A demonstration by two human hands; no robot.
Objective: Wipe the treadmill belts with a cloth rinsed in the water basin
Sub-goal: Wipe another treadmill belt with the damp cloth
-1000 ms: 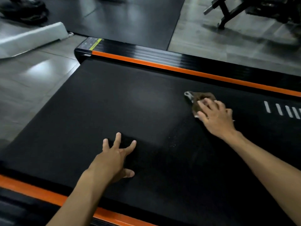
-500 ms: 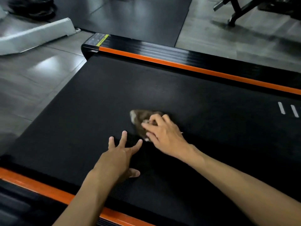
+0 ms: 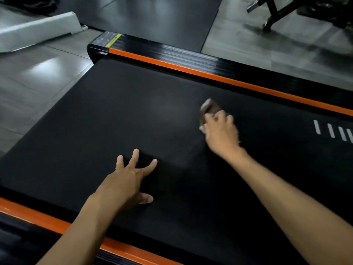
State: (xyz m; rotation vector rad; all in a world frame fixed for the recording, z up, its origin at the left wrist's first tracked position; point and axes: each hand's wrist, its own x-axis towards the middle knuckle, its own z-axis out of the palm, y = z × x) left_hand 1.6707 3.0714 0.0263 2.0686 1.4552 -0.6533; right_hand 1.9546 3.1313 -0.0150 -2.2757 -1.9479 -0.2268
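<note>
Right hand (image 3: 221, 131): your fingers press a brown cloth (image 3: 209, 109) flat on the treadmill belt (image 3: 133, 111), toward the far orange rail (image 3: 210, 74); whether they curl round it is blurred — you cannot tell.
Left hand (image 3: 129, 180): fingers spread, braced on the belt, holding nothing.
Risk: the belt may creep under your braced palm; the cloth may slip out from under your fingers.
Surface: black, matte, white stripes (image 3: 332, 131) at right.
Room: grey tiled floor (image 3: 38, 73), dark floor mat (image 3: 152, 18) — no basin in view.

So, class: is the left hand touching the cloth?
Apart. The head view shows the left hand spread on the treadmill belt, with bare belt between it and the cloth under the right hand.
</note>
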